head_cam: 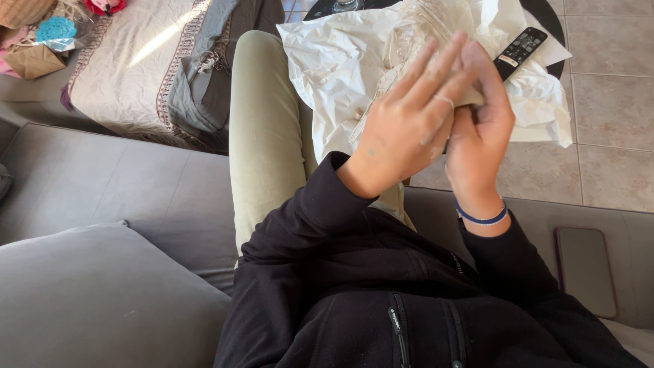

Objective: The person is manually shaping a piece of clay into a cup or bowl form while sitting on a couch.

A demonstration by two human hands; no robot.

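Got both palms pressed together, left hand [409, 129] fingers straight, right hand [480, 129] curled around something pale I can't make out, so the paper [334, 68] just past my fingertips could slide off my lap.

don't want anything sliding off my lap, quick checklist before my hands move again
1. Left hand and right hand together: ok, pressed close above the lap, fingers up.
2. Anything pinched between the hands: cannot tell, the palms hide it.
3. White paper supported: ok, it lies crumpled over the knee and against the dark round table.
4. Clear glass item stable: cannot tell, it is blurred and partly behind the left hand.
5. Black remote secure: not ok, it rests loose on the crumpled paper.
6. Phone out of the way: ok, flat on the grey sofa by the right arm.
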